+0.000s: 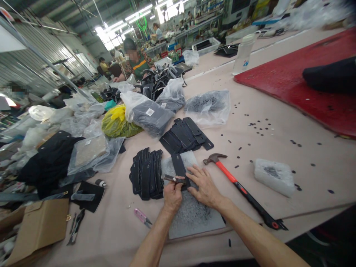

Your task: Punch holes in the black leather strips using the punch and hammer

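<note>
My left hand (172,194) is closed around a metal punch (171,178), which lies slanted over a black strip (178,165) with slots near its end. My right hand (204,185) rests flat with fingers spread, its fingertips at the strip's right edge. Beneath both is a pale, scuffed board (186,220). Left of the board sits a fanned stack of black strips (147,174), and beyond it lies another pile of black pieces (185,135). A claw hammer (233,180) with a red and black handle lies to the right of my right hand.
A whitish block (274,177) and small black discs (259,126) lie at right. Plastic bags (150,115) stand beyond the strips. Pink snips (142,217) and a cardboard box (41,226) are at left. A red board (306,81) covers the far right. Another person (137,63) sits across the table.
</note>
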Tool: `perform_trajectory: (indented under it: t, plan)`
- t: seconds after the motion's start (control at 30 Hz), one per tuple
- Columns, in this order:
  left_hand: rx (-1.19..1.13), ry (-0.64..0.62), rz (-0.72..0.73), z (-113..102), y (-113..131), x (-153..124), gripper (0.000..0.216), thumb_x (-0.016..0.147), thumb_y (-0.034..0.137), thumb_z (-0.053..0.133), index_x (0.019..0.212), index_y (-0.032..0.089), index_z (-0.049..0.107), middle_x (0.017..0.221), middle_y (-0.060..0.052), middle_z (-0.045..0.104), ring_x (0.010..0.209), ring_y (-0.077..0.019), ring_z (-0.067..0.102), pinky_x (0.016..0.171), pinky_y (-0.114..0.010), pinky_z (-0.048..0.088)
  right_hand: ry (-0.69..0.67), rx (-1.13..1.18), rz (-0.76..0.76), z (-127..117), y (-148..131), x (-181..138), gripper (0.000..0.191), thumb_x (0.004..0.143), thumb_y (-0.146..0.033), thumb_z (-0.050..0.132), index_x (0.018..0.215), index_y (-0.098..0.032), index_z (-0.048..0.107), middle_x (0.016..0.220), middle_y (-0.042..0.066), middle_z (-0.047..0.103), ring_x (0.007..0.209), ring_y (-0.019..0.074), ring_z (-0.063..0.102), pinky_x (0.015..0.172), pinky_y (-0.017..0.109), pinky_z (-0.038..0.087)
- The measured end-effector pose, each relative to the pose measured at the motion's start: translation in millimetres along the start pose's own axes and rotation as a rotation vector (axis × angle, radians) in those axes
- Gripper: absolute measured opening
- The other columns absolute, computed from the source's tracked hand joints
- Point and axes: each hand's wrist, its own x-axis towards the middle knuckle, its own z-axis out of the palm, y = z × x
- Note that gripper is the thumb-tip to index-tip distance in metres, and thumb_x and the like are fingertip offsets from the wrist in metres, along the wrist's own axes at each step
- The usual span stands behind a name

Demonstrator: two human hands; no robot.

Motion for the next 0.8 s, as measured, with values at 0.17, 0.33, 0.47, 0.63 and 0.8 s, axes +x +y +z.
perform_trajectory:
  t: [0.17,0.33,0.47,0.63,0.8]
  plan:
    - [0.134,0.020,0.133,9,-8,-2,0.027,0.086,0.014,0.045,0.098,0.019,0.068,0.101,-0.007,0.073,0.102,-0.0211,0.067,0.094,-0.035,0.052,-0.015,0.013,0.000,1,-1,0,0.056,0.078,-0.028,0.056,0.134,-0.021,0.051,0.151,0.009,0.038,0.142,0.0300,0.022,0.111,0.057,0.018]
    - [0.185,0.028,0.181,12,-11,-4,0.026,0.088,0.012,0.044,0.101,0.018,0.066,0.102,-0.008,0.073,0.101,-0.0212,0.067,0.093,-0.035,0.052,0.044,-0.015,-0.016,-14,2,-9,0.051,0.081,-0.025,0.051,0.132,-0.021,0.052,0.149,0.011,0.038,0.139,0.0305,0.027,0.110,0.055,0.022]
    - [0.218,0.008,0.158,11,-7,-4,0.024,0.086,0.012,0.047,0.100,0.019,0.065,0.099,-0.008,0.072,0.096,-0.0215,0.068,0.089,-0.034,0.053,0.217,-0.223,0.203,-44,26,-39,0.044,0.083,-0.025,0.048,0.125,-0.016,0.052,0.137,0.018,0.047,0.123,0.0347,0.043,0.099,0.050,0.037]
    - [0.265,0.002,0.124,10,-1,-5,0.019,0.082,0.010,0.050,0.092,0.020,0.064,0.086,-0.007,0.070,0.086,-0.0215,0.067,0.080,-0.032,0.053,0.143,-0.381,0.416,-69,61,-80,0.019,0.085,-0.030,0.045,0.095,-0.018,0.056,0.092,0.014,0.059,0.085,0.0289,0.057,0.069,0.039,0.045]
    - [0.264,0.012,0.144,8,3,-6,0.015,0.081,0.009,0.051,0.086,0.020,0.061,0.081,-0.005,0.068,0.081,-0.0203,0.065,0.075,-0.029,0.050,-0.056,0.412,0.710,-70,51,-77,0.009,0.074,-0.028,0.050,0.073,-0.023,0.043,0.060,-0.002,0.048,0.052,0.0150,0.049,0.049,0.026,0.039]
